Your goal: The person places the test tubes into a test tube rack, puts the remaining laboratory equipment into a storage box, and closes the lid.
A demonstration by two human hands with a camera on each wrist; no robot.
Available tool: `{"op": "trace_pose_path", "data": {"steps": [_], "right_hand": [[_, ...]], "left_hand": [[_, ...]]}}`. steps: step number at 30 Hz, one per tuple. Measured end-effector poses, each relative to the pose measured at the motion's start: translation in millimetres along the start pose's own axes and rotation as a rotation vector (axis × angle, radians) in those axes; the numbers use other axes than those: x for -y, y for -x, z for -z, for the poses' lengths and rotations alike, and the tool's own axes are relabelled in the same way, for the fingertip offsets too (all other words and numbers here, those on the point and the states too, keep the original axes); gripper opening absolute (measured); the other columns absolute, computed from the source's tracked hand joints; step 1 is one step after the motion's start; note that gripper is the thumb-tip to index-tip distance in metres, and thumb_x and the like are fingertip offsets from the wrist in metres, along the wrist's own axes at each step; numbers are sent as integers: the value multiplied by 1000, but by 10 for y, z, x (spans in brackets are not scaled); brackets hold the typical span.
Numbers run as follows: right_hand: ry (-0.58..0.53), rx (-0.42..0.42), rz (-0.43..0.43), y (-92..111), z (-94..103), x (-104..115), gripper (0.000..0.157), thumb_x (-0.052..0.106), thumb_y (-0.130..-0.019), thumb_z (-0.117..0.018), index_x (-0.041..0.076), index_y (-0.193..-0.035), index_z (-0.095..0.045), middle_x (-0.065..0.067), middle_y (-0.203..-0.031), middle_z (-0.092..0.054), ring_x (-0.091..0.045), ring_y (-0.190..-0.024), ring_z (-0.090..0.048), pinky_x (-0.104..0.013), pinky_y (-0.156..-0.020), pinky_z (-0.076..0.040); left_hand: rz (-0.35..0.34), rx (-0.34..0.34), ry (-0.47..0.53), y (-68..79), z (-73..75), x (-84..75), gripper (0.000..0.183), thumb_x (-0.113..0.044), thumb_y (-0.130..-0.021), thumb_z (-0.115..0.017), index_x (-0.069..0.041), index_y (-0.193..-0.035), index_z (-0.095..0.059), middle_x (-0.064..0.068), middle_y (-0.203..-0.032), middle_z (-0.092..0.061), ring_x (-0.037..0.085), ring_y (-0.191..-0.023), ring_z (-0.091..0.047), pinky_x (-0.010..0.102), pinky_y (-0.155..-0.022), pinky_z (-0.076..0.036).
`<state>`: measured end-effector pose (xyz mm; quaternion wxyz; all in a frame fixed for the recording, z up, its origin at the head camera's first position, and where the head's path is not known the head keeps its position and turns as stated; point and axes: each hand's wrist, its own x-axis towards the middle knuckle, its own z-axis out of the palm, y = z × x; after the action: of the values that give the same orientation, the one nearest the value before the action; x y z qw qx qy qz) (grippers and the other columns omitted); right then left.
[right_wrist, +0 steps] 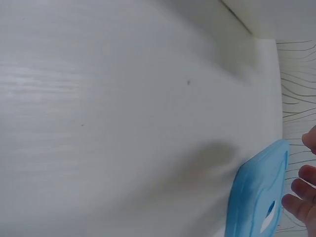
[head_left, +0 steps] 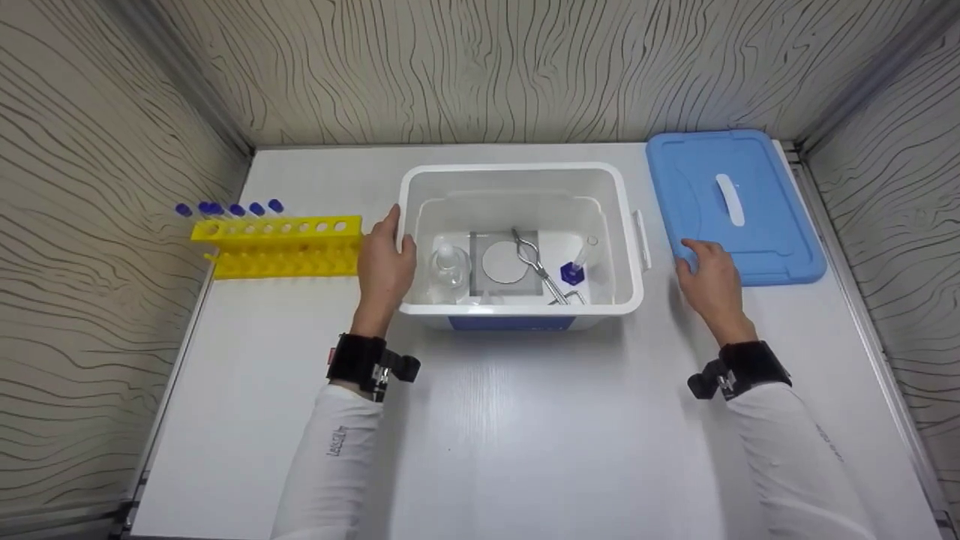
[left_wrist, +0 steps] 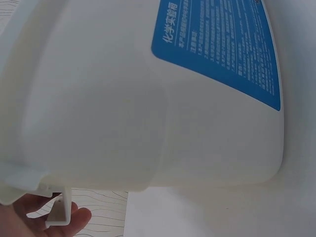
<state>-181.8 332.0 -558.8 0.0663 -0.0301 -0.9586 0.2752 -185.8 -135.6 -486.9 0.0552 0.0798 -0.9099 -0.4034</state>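
A white plastic storage box (head_left: 517, 169) stands in the middle of the table, without a lid on it. My left hand (head_left: 386, 266) grips its left side; in the left wrist view the fingers (left_wrist: 74, 224) curl round the white side handle (left_wrist: 60, 212). Over the left edge of a blue lid (head_left: 765, 165), my right hand (head_left: 711, 285) hovers with relaxed fingers and holds nothing. The right wrist view shows its fingertips (right_wrist: 294, 202) spread above the lid. Inside the box are a clear glass bottle (head_left: 448, 274), metal tongs (head_left: 531, 259) and a blue-based cylinder (head_left: 572, 273).
Left of the box stands a yellow test tube rack (head_left: 285, 266) with several blue-capped tubes (head_left: 237, 211) along its back. A grey square with a white disc (head_left: 504, 262) lies on the box floor. Patterned panels (head_left: 465, 75) enclose the table (head_left: 525, 435).
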Motion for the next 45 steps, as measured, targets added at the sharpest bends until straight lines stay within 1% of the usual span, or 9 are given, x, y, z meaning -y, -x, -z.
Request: {"op": "trace_pose_path", "data": {"steps": [5,9,12,20,26,30,37,41,45], "right_hand": [[31,82,-27,48,-42,-168,46,8,-96,-51,-9,-139,-48,-41,-137,-45,-59,-126,-43,-69,-106,-36],[70,167,-49,69,-54,-280,52,12,-98,-50,-9,-145,-41,-43,-145,-35,-62,-133,-33,-70,-111,-30],[101,194,-47,100,-83,-329,54,15,-99,-49,-8,-147,-37,-42,-148,-31,-62,-135,-31,-71,-111,-29],[168,104,8,255,-163,-310,51,12,-98,-48,-9,-144,-41,-41,-144,-38,-60,-130,-39,-72,-103,-37],[232,97,27,422,-216,-251,50,12,-97,-50,-9,-142,-43,-40,-139,-43,-59,-124,-44,-71,-98,-41],[248,68,50,528,-241,-188,47,9,-96,-51,-10,-138,-48,-40,-132,-50,-58,-117,-50,-69,-93,-44],[233,28,78,638,-288,-47,39,7,-94,-54,-12,-128,-55,-38,-115,-59,-56,-104,-56,-66,-82,-47],[240,35,91,699,-304,-9,38,7,-94,-56,-12,-126,-57,-38,-112,-60,-55,-100,-58,-64,-80,-48],[245,91,85,724,-242,13,39,10,-93,-57,-12,-126,-57,-38,-110,-61,-55,-98,-59,-64,-78,-49]], "left_hand": [[-2,6,-15,4,-12,-14,53,-16,-99,-54,-8,-150,-42,18,-137,-60,30,-128,-58,43,-112,-46],[-5,9,-24,-7,-28,-24,53,-16,-99,-54,-8,-150,-43,18,-137,-60,30,-128,-58,43,-112,-45],[-4,9,-18,-7,-18,-26,53,-16,-99,-54,-8,-150,-42,17,-139,-59,29,-129,-57,43,-113,-45],[-7,-2,4,0,-5,-39,53,-16,-99,-53,-6,-150,-43,18,-137,-60,30,-128,-58,44,-111,-46],[4,5,-5,-19,-6,-44,53,-17,-99,-53,-7,-150,-42,18,-138,-59,30,-130,-57,43,-113,-44],[12,11,-18,-18,0,-41,53,-18,-100,-53,-8,-151,-41,17,-140,-59,30,-131,-56,43,-115,-43],[24,13,-35,-9,12,-26,54,-19,-100,-53,-9,-151,-41,17,-140,-58,30,-131,-55,44,-115,-42],[22,11,-35,-9,12,-19,54,-18,-100,-53,-9,-151,-41,17,-140,-58,30,-131,-56,44,-114,-43],[26,13,-21,-6,10,-15,54,-19,-100,-53,-9,-151,-41,16,-142,-57,29,-132,-55,42,-115,-43]]}}
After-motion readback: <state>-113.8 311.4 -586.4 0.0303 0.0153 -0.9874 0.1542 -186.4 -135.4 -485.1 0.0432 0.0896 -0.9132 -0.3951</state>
